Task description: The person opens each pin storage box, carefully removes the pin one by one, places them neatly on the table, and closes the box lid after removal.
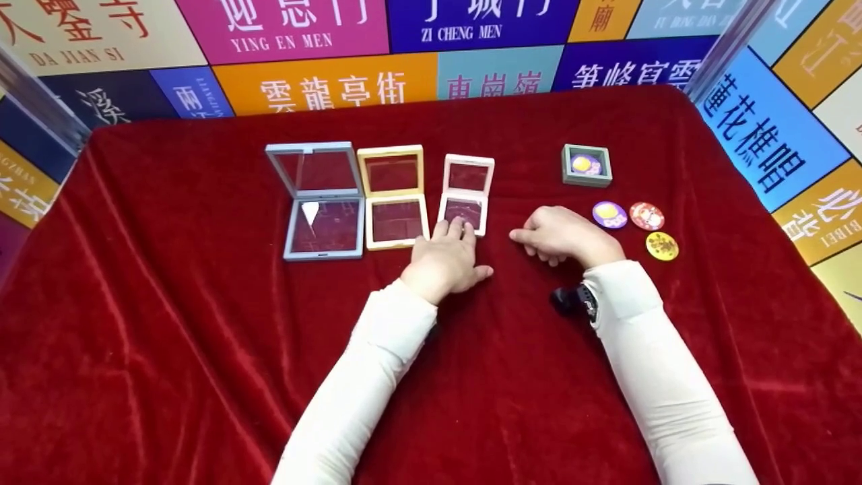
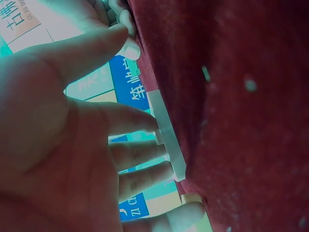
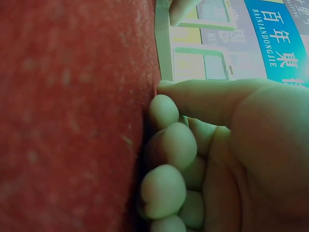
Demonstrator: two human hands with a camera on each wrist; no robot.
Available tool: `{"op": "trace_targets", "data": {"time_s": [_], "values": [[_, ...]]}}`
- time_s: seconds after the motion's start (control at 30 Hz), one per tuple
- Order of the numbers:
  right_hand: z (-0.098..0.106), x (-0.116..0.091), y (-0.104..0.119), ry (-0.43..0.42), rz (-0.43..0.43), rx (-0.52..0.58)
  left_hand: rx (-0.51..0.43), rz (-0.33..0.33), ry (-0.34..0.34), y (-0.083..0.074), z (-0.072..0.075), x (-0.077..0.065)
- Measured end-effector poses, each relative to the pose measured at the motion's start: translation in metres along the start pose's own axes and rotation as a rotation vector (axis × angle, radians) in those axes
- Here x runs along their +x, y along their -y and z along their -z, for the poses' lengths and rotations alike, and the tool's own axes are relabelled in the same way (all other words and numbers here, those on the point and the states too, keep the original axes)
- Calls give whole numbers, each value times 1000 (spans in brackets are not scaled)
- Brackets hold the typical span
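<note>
Left grip: released, fingers straight and spread, fingertips at the near edge of the pink frame.
Right grip: clenched loosely just above or on the worktop, fingers curled in and thumb beside them; no held thing shows.
Pink frame: unfolded at the right end of the row of three, its lid leaning up behind, clear film in each half.
Main risk: a hard push at the near edge could slide this small frame or topple its lid; fingertips straying onto the film might smudge or slacken it.
Yellow frame: the left little finger lies by its near right corner, so a sideways sweep could knock it askew, perhaps into the blue frame beside it.
Loose badges: purple badge, red badge and yellow badge lie right of the right grip; a careless outward swing of that hand could scatter them, the purple one first, being nearest.
Green frame: stands behind them with a badge inside; a reach too far could bump it.
Red cloth: creased and soft; a dragging sleeve could ruck it and shift everything on it.
</note>
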State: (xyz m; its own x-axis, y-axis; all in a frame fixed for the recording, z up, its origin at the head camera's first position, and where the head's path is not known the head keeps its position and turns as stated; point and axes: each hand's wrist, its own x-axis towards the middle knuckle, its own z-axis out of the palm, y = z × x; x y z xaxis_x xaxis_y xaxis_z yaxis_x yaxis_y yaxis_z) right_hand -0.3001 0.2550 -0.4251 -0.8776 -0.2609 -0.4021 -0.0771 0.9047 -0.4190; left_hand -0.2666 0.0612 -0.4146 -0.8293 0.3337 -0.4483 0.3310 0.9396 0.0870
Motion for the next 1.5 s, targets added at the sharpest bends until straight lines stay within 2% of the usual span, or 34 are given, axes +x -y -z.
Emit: {"op": "trace_targets", "data": {"time_s": [0.37,0.8,1.07,1.5], "values": [[-1,0,0,-3,-4,3,12,79,-29,-1,-1,-1],[-1,0,0,-7,1,-5,5,110,-47,-1,-1,-1],[-1,0,0,-14,-7,-4,39,104,-72,-1,-1,-2],[0,-2,3,-45,28,-91,98,143,-38,-8,1,-6]]}}
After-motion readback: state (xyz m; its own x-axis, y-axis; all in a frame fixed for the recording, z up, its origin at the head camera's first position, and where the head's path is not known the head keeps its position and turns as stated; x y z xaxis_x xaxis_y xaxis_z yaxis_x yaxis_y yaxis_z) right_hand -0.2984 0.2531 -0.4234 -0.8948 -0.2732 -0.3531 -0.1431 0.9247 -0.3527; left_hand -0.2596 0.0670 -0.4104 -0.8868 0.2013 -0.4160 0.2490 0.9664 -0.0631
